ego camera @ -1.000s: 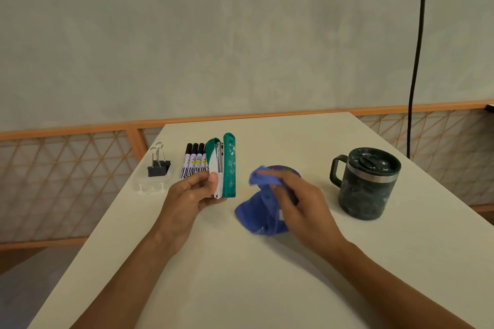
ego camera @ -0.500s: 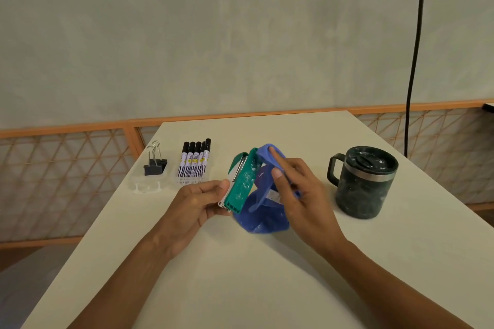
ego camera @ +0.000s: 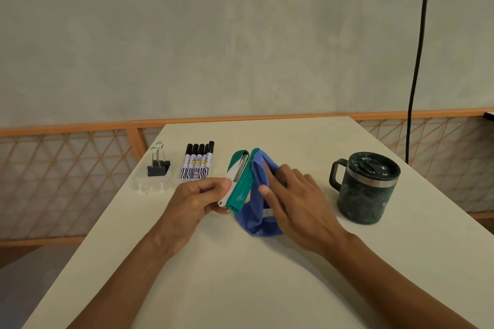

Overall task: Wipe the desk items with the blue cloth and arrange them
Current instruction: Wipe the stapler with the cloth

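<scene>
Mid-table (ego camera: 240, 275), wiping step is running: right hand (ego camera: 299, 208) pressing cloth (ego camera: 258, 211) near-flat-fingered onto stapler (ego camera: 240, 184), left hand (ego camera: 195, 200) gripping the stapler's near end. Next is likely needing a turn to reach the white side, then parking it by the markers (ego camera: 197, 163). Mug (ego camera: 365, 189) sitting well right, markers and clip (ego camera: 158, 165) left, nothing blocking.

Both forearms reach in, the left from 7 o'clock, the right from 5 o'clock. The left hand (ego camera: 197, 197) grips the stapler (ego camera: 240, 184). The right hand (ego camera: 299, 211), fingers straight toward 11 o'clock, presses the blue cloth (ego camera: 258, 219) against it.
</scene>
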